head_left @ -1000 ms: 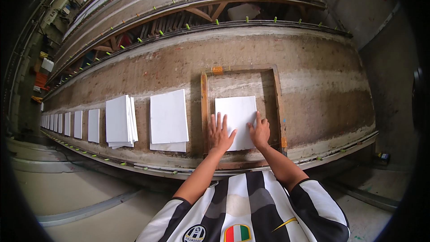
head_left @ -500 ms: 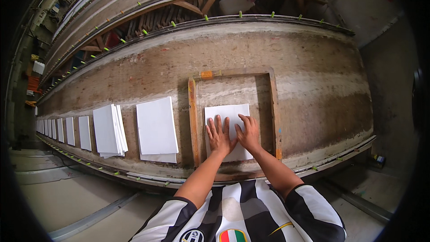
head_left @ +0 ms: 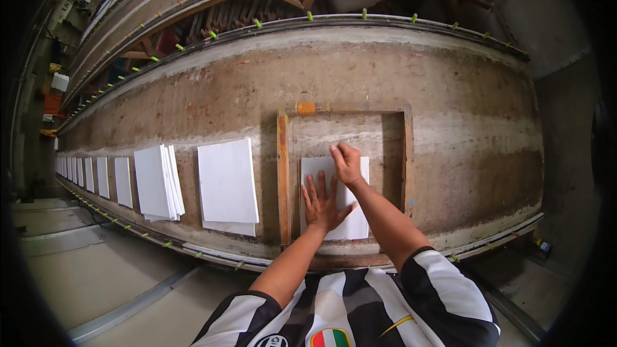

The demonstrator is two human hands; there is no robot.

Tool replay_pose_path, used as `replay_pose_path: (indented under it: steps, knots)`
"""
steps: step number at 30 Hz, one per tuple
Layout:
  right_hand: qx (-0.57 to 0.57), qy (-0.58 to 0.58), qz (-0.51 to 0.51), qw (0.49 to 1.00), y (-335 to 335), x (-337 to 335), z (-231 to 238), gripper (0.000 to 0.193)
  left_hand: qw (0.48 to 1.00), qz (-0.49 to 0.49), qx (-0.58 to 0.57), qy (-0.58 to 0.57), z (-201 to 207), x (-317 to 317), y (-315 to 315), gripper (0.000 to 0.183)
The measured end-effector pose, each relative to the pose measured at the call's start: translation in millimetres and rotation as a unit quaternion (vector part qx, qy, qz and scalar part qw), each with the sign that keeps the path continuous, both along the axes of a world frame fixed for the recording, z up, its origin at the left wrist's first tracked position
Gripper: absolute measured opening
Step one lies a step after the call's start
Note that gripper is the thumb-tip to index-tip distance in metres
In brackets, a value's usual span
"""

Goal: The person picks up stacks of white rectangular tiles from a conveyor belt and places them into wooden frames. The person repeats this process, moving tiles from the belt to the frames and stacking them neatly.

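A white rectangular sheet or board [head_left: 357, 222] lies inside a rectangular wooden frame [head_left: 283, 173] on the long work table. Flat on that white sheet rests my left hand [head_left: 322, 200], its fingers spread. My right hand [head_left: 348, 162] is above the sheet's far edge with its fingers curled in. Whether anything is between those fingers is hidden. Orange tape [head_left: 306, 108] marks the frame's far left corner.
Left of the frame, a white stack [head_left: 228, 180] and a fanned pile of white sheets [head_left: 157, 180] lie on the stained table [head_left: 469, 115]. Several more sheets line up farther left. Green pegs [head_left: 364, 13] stick up along the far rail; another long table stands behind.
My right hand has lifted off the middle of the white sheet, gone toward its far edge and curled its fingers. My left hand stays flat on it. The view has shifted slightly.
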State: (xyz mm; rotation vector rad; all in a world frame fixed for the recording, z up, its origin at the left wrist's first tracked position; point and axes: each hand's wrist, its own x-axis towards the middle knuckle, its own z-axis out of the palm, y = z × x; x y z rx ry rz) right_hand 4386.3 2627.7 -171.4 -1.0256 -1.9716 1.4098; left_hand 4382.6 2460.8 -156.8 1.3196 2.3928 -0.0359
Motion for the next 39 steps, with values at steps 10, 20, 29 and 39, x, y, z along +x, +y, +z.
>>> replay_pose_path:
  steps: [10, 20, 29, 39]
  knots:
    - [0.031, 0.033, -0.017, 0.999, 10, 32, -14, 0.039, 0.996, -0.016, 0.053, 0.066, -13, -1, -2, 0.087]
    - [-0.013, 0.029, -0.006, 0.999, -104, 134, 8, 0.034, 0.995, 0.001, 0.073, 0.063, -12, 1, -3, 0.074]
    - [0.066, 0.005, -0.002, 0.998, -93, 128, -10, 0.034, 0.993, -0.012, 0.083, 0.085, -11, 2, -3, 0.072]
    - [0.278, -0.218, -0.150, 0.923, -37, 239, 59, 0.044, 0.983, 0.049, 0.170, 0.042, 16, -34, -36, 0.076]
